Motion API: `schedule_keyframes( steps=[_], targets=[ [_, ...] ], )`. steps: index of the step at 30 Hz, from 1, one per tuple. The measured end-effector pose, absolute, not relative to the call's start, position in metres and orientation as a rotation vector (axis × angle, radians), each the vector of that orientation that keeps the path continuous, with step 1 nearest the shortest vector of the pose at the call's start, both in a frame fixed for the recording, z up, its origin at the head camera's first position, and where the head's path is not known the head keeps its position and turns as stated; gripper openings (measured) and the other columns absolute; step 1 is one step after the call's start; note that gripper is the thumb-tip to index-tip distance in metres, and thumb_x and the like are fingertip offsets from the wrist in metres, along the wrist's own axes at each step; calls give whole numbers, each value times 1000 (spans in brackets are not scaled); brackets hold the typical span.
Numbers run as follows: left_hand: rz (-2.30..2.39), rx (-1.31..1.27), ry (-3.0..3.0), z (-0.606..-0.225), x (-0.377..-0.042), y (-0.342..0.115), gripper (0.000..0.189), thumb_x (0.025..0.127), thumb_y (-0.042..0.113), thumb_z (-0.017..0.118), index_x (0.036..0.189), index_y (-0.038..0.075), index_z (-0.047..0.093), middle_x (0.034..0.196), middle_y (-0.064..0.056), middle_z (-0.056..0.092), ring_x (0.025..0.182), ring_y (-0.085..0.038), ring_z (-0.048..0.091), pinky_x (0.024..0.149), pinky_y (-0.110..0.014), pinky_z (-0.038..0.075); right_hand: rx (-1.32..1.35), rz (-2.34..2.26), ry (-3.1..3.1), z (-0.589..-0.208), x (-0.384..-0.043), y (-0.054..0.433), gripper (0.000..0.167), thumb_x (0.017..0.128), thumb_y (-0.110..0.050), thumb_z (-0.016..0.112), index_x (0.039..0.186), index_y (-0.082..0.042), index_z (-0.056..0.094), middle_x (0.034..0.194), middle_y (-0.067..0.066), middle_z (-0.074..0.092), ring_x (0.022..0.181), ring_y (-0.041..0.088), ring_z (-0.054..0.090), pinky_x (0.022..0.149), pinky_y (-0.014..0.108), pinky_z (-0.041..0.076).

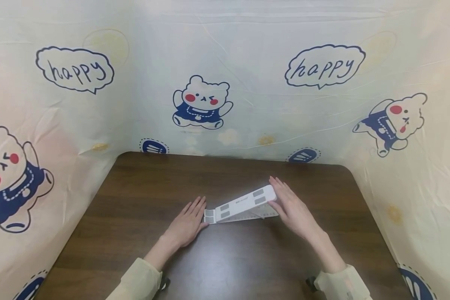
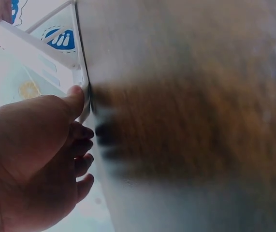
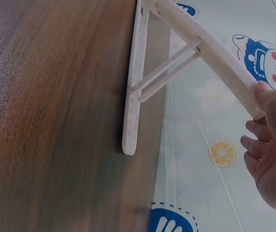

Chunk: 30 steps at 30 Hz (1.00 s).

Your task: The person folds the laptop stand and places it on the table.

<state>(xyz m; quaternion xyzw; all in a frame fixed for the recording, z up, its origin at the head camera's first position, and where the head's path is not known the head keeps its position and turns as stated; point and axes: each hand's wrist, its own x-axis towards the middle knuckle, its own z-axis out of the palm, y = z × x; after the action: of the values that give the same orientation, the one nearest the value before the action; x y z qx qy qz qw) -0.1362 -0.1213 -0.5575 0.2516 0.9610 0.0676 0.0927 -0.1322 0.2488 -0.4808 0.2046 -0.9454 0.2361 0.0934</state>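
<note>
A white folding laptop stand (image 1: 243, 203) with grey pads sits partly raised on the table, its upper arm tilted above the lower rail. In the right wrist view thin struts (image 3: 169, 70) link the arm to the rail. My right hand (image 1: 294, 208) holds the raised end, thumb on the near side and fingers on the far side. At the low hinged end, my left hand (image 1: 185, 223) rests by the table with fingers extended. The left thumb (image 2: 75, 101) touches the stand's end in the left wrist view.
The dark brown wooden table (image 1: 135, 250) has rounded far corners. A pale printed cloth (image 1: 255, 112) with cartoon bears and "happy" bubbles hangs behind the table and on both sides.
</note>
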Motion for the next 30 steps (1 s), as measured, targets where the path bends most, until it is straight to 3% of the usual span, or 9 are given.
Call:
schedule_keyframes(
  steps=[15, 25, 30],
  targets=[
    [166, 759, 2842, -557, -146, -123, 69, 118, 41, 47, 167, -6, 38, 180, -22, 31, 170, -41, 29, 139, -56, 28, 614, 748, -2819, -486, -130, 253, 76, 104, -23, 77, 169, -6, 42, 175, 15, 44, 164, 35, 42, 135, 54, 32],
    [332, 693, 2837, -555, -143, -123, 77, 115, 45, 55, 169, -5, 33, 180, -23, 31, 170, -41, 27, 140, -57, 26, 552, 772, -2902, -504, -124, 268, 80, 106, -29, 75, 172, -9, 36, 178, 17, 39, 164, 41, 40, 133, 62, 34],
    [375, 723, 2831, -556, -143, -122, 77, 113, 47, 59, 170, 0, 36, 180, -21, 33, 170, -40, 28, 140, -57, 27, 550, 752, -2970, -515, -124, 276, 78, 106, -26, 75, 170, -4, 38, 176, 22, 39, 164, 47, 37, 131, 68, 35]
  ],
)
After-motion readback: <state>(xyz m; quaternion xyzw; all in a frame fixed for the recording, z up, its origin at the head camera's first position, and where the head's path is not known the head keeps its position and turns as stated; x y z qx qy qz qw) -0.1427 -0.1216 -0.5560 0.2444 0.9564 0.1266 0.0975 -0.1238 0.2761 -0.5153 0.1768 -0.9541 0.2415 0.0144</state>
